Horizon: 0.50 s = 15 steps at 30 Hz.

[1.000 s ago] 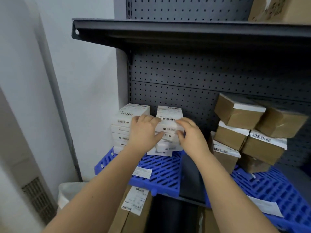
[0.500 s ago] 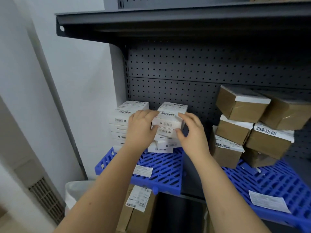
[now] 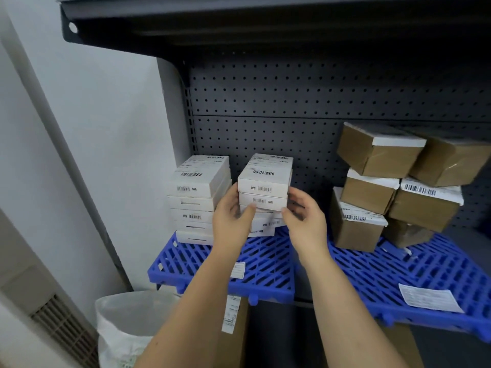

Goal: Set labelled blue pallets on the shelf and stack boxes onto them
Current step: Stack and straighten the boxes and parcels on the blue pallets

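Two blue pallets lie side by side on the shelf, the left pallet (image 3: 268, 264) and the right pallet (image 3: 430, 272), each with a white paper label. The left one carries two stacks of white barcoded boxes: a left stack (image 3: 199, 197) and a right stack (image 3: 264, 181). My left hand (image 3: 231, 221) grips the right stack's left side, thumb on its front. My right hand (image 3: 305, 219) holds the stack's right side with curled fingers. Brown boxes (image 3: 372, 192) with white labels are piled unevenly on the right pallet.
A dark upper shelf (image 3: 239, 19) hangs low overhead, with a pegboard back panel (image 3: 292, 102) behind the boxes. A white-lined bin (image 3: 127, 325) stands on the floor at the lower left. A labelled cardboard box (image 3: 235, 335) sits below the shelf edge.
My hands have slid from the top and front of the right white stack to its two sides. The upper boxes now sit more squarely. The view has moved closer.
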Available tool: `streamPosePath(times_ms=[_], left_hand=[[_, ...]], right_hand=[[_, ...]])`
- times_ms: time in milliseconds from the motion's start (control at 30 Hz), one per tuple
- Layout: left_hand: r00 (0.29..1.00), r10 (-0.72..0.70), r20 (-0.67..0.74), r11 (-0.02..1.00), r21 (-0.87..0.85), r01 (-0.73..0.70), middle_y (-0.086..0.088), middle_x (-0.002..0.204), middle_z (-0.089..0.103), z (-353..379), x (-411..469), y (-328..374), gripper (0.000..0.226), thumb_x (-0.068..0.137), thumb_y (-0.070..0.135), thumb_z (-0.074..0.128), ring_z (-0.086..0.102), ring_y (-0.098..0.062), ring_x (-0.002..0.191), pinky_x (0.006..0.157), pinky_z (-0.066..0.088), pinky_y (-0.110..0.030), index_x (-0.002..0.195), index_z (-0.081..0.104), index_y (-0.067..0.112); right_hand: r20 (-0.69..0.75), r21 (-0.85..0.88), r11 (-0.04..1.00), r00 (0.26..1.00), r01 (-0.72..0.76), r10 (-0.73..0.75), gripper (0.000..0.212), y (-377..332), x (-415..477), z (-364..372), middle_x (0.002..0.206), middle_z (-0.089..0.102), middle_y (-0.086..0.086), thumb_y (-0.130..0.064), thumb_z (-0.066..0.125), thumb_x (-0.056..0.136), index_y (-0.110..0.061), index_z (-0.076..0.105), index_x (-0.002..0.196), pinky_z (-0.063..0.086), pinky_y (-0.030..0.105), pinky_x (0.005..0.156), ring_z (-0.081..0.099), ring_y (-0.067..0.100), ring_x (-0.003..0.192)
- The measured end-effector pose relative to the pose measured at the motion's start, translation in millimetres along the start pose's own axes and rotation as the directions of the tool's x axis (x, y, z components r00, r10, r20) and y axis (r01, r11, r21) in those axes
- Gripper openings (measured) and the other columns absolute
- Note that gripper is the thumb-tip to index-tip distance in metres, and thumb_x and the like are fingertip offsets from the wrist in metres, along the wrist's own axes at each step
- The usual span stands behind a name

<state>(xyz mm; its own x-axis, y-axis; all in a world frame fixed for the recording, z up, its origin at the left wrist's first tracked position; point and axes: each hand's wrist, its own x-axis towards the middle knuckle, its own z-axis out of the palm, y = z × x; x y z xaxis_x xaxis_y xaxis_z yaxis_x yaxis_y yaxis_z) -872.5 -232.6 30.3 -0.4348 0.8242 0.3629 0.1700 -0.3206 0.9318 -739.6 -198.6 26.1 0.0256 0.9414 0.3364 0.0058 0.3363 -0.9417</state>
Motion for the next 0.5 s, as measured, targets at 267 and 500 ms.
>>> streamPosePath(times_ms=[267, 500], left_hand=[[1.000, -0.031, -0.001, 0.988, -0.149, 0.031, 0.017, 0.118, 0.066, 4, -8, 0, 0.058, 0.087, -0.006, 0.060, 0.058, 0.004, 0.114, 0.093, 0.047, -0.016, 0.117, 0.057, 0.043], [0.990, -0.133, -0.038, 0.974, -0.188, 0.124, 0.012, 0.122, 0.066, -4, -4, -11, 0.061, 0.081, -0.012, 0.054, 0.059, -0.004, 0.117, 0.098, 0.049, -0.027, 0.128, 0.059, 0.026]], right_hand=[[0.042, -0.049, 0.999, 0.999, 0.008, -0.006, 0.051, 4, 6, -1, 0.120, 0.062, -0.018, 0.000, 0.057, 0.091, -0.030, 0.055, 0.132, 0.050, 0.023, 0.094, 0.058, -0.003, 0.108], [-0.019, 0.087, 0.993, 0.996, -0.083, 0.085, 0.043, 9, 4, 0, 0.121, 0.064, -0.012, -0.004, 0.057, 0.092, -0.023, 0.056, 0.130, 0.050, 0.024, 0.093, 0.060, -0.001, 0.108]])
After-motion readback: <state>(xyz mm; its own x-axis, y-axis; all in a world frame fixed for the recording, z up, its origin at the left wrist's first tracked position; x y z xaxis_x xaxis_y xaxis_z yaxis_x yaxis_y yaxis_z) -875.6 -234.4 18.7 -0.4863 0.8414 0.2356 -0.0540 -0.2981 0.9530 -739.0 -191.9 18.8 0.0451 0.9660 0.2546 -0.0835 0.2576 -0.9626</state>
